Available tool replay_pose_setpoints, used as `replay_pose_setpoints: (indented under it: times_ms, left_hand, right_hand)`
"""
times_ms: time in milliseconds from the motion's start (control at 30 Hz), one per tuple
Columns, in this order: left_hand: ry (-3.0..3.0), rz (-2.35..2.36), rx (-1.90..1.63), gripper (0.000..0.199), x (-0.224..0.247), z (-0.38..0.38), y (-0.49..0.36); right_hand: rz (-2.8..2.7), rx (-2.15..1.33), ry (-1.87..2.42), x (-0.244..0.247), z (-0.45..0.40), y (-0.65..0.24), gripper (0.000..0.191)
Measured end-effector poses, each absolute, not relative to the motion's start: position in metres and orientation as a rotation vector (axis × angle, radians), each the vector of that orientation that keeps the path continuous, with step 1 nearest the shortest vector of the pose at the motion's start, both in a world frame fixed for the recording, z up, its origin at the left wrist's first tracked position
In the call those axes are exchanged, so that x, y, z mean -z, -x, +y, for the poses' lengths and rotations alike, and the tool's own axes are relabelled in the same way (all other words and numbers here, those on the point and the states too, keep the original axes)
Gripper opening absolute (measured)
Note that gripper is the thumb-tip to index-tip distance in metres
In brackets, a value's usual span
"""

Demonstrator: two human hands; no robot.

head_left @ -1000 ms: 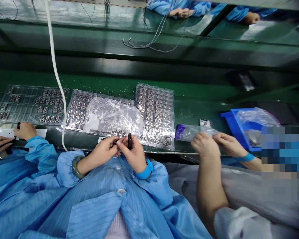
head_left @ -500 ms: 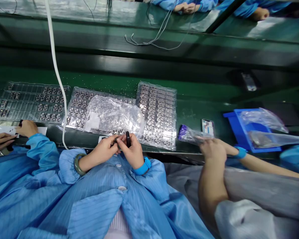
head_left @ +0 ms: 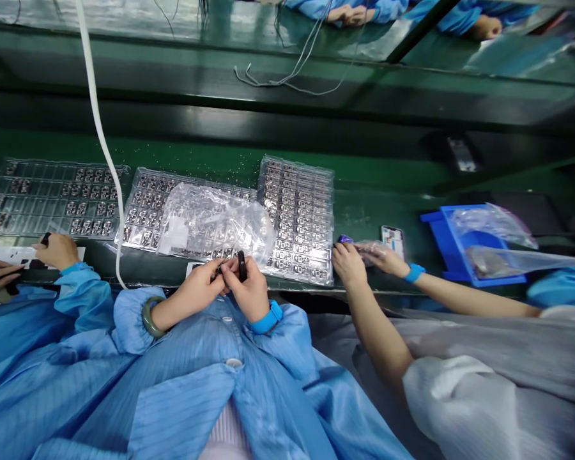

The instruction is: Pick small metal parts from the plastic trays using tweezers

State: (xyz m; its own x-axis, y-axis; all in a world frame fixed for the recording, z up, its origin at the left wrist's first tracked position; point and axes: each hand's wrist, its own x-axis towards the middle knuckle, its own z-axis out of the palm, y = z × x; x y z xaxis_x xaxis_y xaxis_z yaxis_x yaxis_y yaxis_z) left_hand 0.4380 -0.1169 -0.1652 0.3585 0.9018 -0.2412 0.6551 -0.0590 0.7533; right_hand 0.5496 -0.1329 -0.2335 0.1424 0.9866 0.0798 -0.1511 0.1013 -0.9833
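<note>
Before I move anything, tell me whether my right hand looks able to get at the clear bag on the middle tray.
Probably yes: the clear bag lies on the middle tray, just beyond the right hand, uncovered. That hand holds a black tool, though, so it may need freeing.

Along the bench [head_left: 364, 198], from left to right, a first tray [head_left: 43, 207], a second tray [head_left: 146, 191] with a plastic bag [head_left: 215, 214] on top, a third tray [head_left: 311, 220], a phone [head_left: 393, 239], then a bin [head_left: 441, 243] with bagging [head_left: 486, 223] inside.
</note>
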Motion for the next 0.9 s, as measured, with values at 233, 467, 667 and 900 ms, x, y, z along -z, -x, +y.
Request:
replay_pose_setpoints:
  times_ms: [233,467,667,900]
  left_hand:
    - [-1.884,1.434,-0.432,0.038,0.169,-0.118,-0.438]
    - [-1.95,1.463,-0.432,0.044,0.172,-0.12,-0.436]
    - [-1.672,1.279,-0.556,0.045,0.165,-0.126,-0.443]
    - [-1.394,1.168,-0.626,0.055,0.153,-0.13,-0.451]
  right_hand:
    - [-1.099,-0.96,1.138,0.238,-0.131,-0.544,0.019]
    - [-1.158,-0.84,1.083,0.239,-0.129,-0.547,0.016]
    - [-0.883,-1.171,0.939,0.23,-0.136,-0.558,0.03]
    - [-0.827,-1.153,0.933,0.223,-0.144,-0.569,0.029]
